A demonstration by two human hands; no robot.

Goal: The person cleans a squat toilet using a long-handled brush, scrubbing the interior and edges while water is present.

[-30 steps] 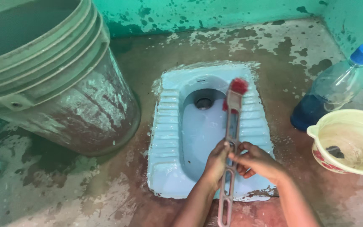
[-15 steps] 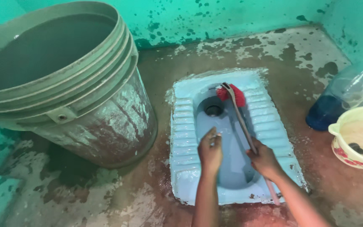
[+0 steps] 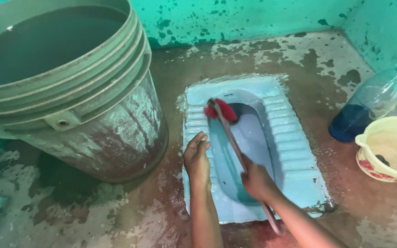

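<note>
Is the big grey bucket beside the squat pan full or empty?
Nearly full. The bucket stands upright, and dark water fills it almost to the rim.

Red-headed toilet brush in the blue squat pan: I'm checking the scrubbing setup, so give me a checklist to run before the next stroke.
1. Right hand gripping the long handle of the red-headed toilet brush: ok.
2. Brush head down inside the blue ceramic squat pan, at its far-left rim: ok.
3. Left hand braced flat on the pan's ribbed left footrest, off the handle: ok.
4. Large green plastic bucket holds water: ok.
5. Clear bottle of blue liquid with a blue cap capped: ok.
6. Yellow plastic mug holds water: cannot tell.
</note>
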